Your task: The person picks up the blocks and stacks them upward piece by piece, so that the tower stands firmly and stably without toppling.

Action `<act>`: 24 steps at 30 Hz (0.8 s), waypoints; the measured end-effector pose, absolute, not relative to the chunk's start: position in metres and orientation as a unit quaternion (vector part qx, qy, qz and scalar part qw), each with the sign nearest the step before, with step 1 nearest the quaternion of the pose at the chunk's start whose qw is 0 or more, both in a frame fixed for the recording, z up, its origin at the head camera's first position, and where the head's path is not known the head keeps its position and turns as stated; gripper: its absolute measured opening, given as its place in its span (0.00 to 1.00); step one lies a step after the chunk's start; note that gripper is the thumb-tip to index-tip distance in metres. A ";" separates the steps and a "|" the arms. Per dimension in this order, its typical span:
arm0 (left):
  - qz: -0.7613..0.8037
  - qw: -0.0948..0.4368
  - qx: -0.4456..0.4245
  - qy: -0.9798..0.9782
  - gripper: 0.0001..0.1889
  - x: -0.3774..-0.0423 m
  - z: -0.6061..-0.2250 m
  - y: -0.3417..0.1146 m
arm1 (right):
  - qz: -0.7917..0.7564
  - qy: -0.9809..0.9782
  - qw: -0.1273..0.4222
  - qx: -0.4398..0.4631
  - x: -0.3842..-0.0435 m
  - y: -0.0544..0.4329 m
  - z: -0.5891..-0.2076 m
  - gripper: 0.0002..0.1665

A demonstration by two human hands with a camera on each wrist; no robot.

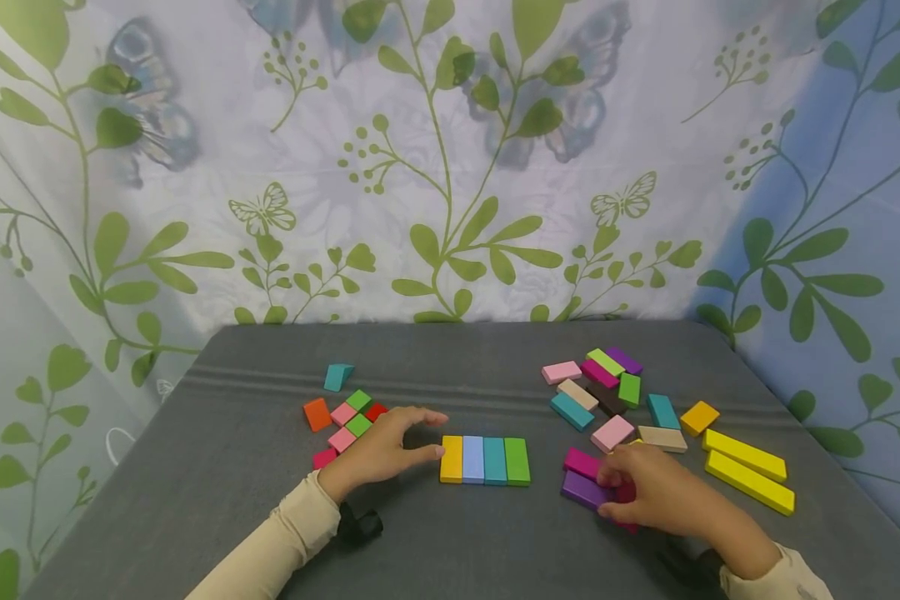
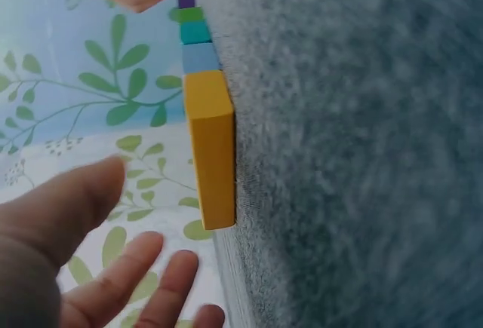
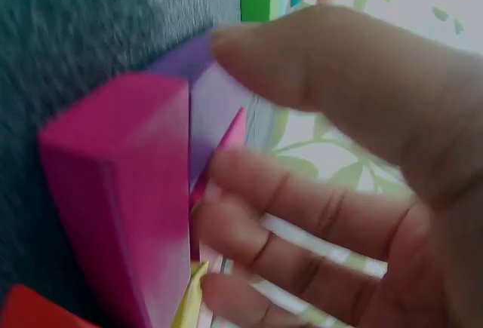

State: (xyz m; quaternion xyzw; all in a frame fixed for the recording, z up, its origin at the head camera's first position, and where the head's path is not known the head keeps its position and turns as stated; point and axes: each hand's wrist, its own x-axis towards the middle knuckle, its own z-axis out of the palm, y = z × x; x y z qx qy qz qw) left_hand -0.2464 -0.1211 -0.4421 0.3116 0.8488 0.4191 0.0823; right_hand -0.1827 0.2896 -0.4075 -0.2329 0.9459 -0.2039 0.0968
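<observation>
My left hand (image 1: 390, 446), fingers spread, is beside a row of blocks, its thumb close to the yellow-orange block (image 1: 452, 460) at the left end. Light blue (image 1: 473, 460), teal (image 1: 495, 461) and green (image 1: 517, 461) blocks continue the row side by side. On the right, my right hand (image 1: 660, 487) is over a small cluster. Its thumb is at the end of a purple block (image 1: 585, 490), and its fingers overlap a magenta block (image 1: 582, 463) behind. Another magenta block (image 3: 124, 192) lies partly under this hand; I cannot tell whether the fingers pinch the purple block.
Left of the row lie pink and green blocks (image 1: 358, 425), an orange block (image 1: 317, 414) and a teal block (image 1: 337, 377). Mixed blocks (image 1: 600, 367) are scattered at the back right. Two long yellow blocks (image 1: 750, 482) lie farther right. A patterned curtain (image 1: 450, 167) hangs behind the table.
</observation>
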 end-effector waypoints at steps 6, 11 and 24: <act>0.340 0.061 0.338 0.876 0.30 -0.251 -0.447 -0.123 | -0.176 0.965 0.095 -0.169 -0.177 0.278 -0.411 0.19; 0.314 0.065 0.339 0.884 0.32 -0.252 -0.446 -0.122 | -0.231 0.951 0.091 -0.186 -0.181 0.285 -0.410 0.17; 0.309 0.064 0.354 0.880 0.30 -0.256 -0.449 -0.123 | -0.293 0.933 0.047 -0.203 -0.214 0.272 -0.411 0.16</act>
